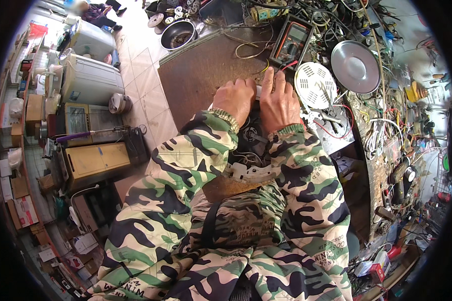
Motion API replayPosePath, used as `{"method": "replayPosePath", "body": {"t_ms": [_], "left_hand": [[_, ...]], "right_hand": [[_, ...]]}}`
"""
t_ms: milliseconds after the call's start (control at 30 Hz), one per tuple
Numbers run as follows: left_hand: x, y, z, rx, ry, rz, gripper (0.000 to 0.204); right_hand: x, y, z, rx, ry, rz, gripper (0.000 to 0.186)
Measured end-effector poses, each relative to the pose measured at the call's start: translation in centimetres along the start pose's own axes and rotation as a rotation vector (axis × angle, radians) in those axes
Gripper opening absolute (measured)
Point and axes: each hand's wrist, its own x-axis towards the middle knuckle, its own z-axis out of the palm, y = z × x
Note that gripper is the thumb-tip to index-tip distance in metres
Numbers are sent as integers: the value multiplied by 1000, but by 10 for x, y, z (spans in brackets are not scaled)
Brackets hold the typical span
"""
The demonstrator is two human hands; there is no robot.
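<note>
Brown tabletop (201,70): extends left of the multimeter (291,42) and toward me. Opened appliance (251,142), dark inside, pale edge piece nearest my body: on my side of the multimeter, between my forearms. Round silver plate (355,66): right of the multimeter. White slotted disc (315,84): just right of and nearer me than the multimeter. My right hand (279,103): just my side of it, palm down, fingers fairly straight; grip hidden, cannot tell. My left hand (234,100): further left, fingers curled down; cannot tell whether I hold anything.
</note>
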Motion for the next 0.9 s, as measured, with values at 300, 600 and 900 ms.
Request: {"method": "replayPosePath", "body": {"t_ms": [300, 600, 900], "left_hand": [[5, -11, 4, -142, 10, 2, 30], [1, -3, -12, -116, -38, 18, 27], [-14, -25, -24, -522, 199, 112, 51]], "right_hand": [[12, 51, -30, 797, -193, -105, 79], [-40, 38, -22, 547, -77, 106, 92], [-167, 43, -61, 794, 47, 466, 49]]}}
